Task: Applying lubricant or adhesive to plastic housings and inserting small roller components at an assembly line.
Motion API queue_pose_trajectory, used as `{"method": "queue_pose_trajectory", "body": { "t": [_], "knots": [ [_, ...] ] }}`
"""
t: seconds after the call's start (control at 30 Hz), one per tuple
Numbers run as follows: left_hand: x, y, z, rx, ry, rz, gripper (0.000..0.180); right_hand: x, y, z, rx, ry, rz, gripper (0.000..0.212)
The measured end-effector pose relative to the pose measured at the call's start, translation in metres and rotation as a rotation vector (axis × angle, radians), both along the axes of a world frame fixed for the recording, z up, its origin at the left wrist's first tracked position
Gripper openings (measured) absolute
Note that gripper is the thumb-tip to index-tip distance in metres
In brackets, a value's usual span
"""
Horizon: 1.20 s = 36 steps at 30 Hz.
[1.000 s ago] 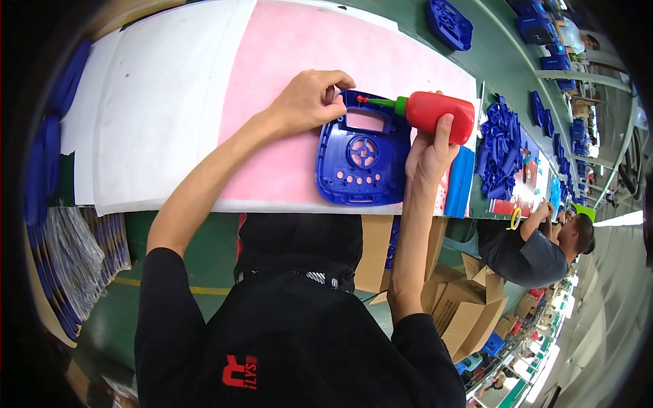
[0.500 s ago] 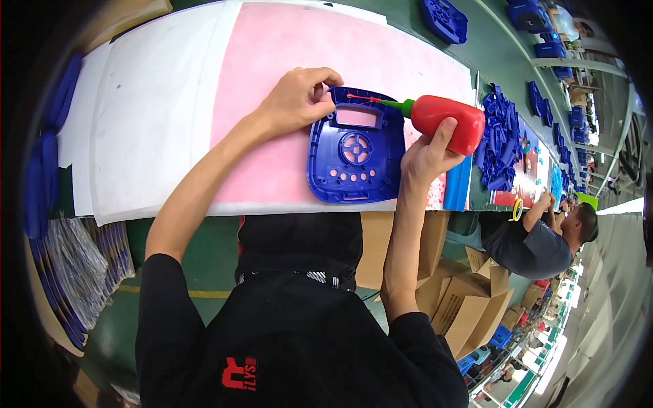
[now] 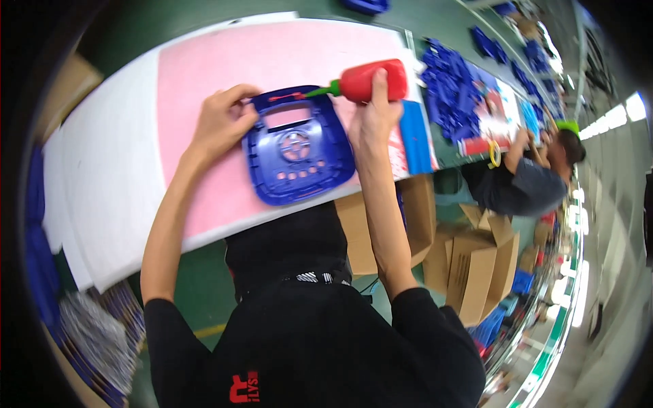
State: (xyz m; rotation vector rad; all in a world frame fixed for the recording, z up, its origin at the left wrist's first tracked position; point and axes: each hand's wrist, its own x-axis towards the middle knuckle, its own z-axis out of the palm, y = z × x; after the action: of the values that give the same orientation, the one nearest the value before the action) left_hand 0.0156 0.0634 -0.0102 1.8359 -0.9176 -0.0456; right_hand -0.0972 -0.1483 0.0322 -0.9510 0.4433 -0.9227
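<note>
A blue plastic cover (image 3: 326, 146), with a wide slot, a round grille and a row of small holes, lies on the pink sheet before me. My left hand (image 3: 226, 121) pinches its upper left corner between thumb and curled fingers. In my right hand (image 3: 376, 112) is a red squeeze bottle (image 3: 364, 80), tipped sideways with its green nozzle (image 3: 323, 91) pointing left. The nozzle's tip is at the cover's upper edge, at the end of a thin red streak (image 3: 286, 97) above the slot. Whether the tip touches the plastic, I cannot tell.
A heap of blue plastic parts (image 3: 449, 92) lies to the right, beyond a blue block (image 3: 415, 136). Open cardboard boxes (image 3: 476, 272) stand below the table's right end. Farther right a co-worker (image 3: 520, 180) is at a table. Wrapped stacked panels (image 3: 95, 340) stand at lower left.
My view has turned, so the table, cover and both hands appear farther left and tilted. Both hands keep their holds, and the nozzle remains by the red streak.
</note>
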Motion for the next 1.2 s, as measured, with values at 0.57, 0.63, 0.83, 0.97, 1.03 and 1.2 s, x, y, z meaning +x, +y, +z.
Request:
{"method": "queue_pose_trajectory", "body": {
  "t": [0.57,0.63,0.83,0.97,1.03,1.2],
  "knots": [
    [-0.006,-0.010,0.003,-0.056,0.196,-0.075,0.021,-0.010,-0.203,0.031,-1.222,1.457,0.308,0.089],
    [-0.004,-0.009,-0.003,-0.072,0.226,-0.070,0.022,-0.016,-0.193,0.023,-1.344,1.422,0.182,0.083],
    [-0.006,-0.004,0.009,-0.067,0.197,-0.074,0.025,-0.071,-0.207,0.038,-1.533,1.354,-0.378,0.025],
    [-0.005,-0.006,0.006,-0.079,0.190,-0.081,0.026,-0.100,-0.225,0.008,-1.511,1.503,-0.228,0.026],
    [-0.005,-0.005,0.006,-0.070,0.210,-0.083,0.026,-0.104,-0.229,-0.001,-1.501,1.519,-0.189,0.029],
    [-0.004,-0.005,0.005,-0.082,0.229,-0.084,0.025,-0.110,-0.243,0.000,-1.534,1.529,-0.205,0.033]
  ]
}}
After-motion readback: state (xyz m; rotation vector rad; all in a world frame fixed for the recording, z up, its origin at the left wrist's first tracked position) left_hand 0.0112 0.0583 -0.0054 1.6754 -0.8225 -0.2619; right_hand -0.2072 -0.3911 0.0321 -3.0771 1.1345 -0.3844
